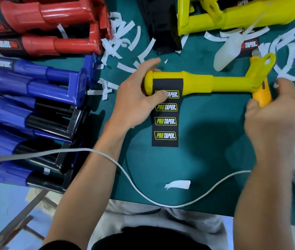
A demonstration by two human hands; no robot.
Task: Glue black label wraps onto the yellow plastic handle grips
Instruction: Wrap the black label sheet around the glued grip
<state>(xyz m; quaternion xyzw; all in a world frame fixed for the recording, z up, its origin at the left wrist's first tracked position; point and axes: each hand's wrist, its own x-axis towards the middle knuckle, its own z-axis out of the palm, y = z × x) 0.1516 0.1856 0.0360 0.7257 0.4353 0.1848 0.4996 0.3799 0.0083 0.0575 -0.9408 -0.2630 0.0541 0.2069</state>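
A yellow handle grip [199,83] lies crosswise on the green mat [206,141]. A black label wrap [165,121] with several PRO TAPER logos is stuck by its top end to the grip's thick left part, and the rest lies flat on the mat toward me. My left hand [136,100] holds the grip's left end, thumb pressing on the label's top logo. My right hand [276,114], blurred, is at the grip's right end, its fingers curled around the lower end of an orange-yellow tool [262,95] that lies under the grip's bracket.
Red grips [43,24] and blue grips [25,98] are piled at the left, more yellow grips [242,13] at the top right. A stack of black labels [161,26] lies at top centre. White backing strips [125,38] litter the mat. A white cable [125,174] crosses the front.
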